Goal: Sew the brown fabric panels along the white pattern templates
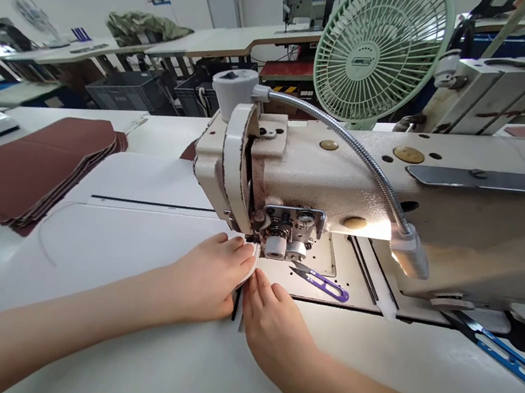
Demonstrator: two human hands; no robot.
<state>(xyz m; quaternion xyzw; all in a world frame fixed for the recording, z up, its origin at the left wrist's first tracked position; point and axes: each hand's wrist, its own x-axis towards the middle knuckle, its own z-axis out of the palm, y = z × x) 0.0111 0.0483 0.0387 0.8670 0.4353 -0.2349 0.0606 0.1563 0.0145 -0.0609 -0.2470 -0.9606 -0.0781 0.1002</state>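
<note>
A large white panel (132, 241) with a narrow black strip (154, 204) across it lies left of the sewing machine (299, 162), one edge under the machine's head. My left hand (210, 275) rests on the panel close to the presser foot, its fingers bent together and pressing on it. Just to the right, my right hand (275, 324) has its fingertips closed at the panel's curved edge. The needle point is hidden behind my left fingers. Short dark and grey strips show on the table between my hands.
Purple thread snips (321, 281) lie on the machine bed, blue snips (509, 355) at the right. A stack of brown panels (39, 164) sits at the left. A bendable lamp (408, 249) lights the bed. A green fan (382, 52) stands behind.
</note>
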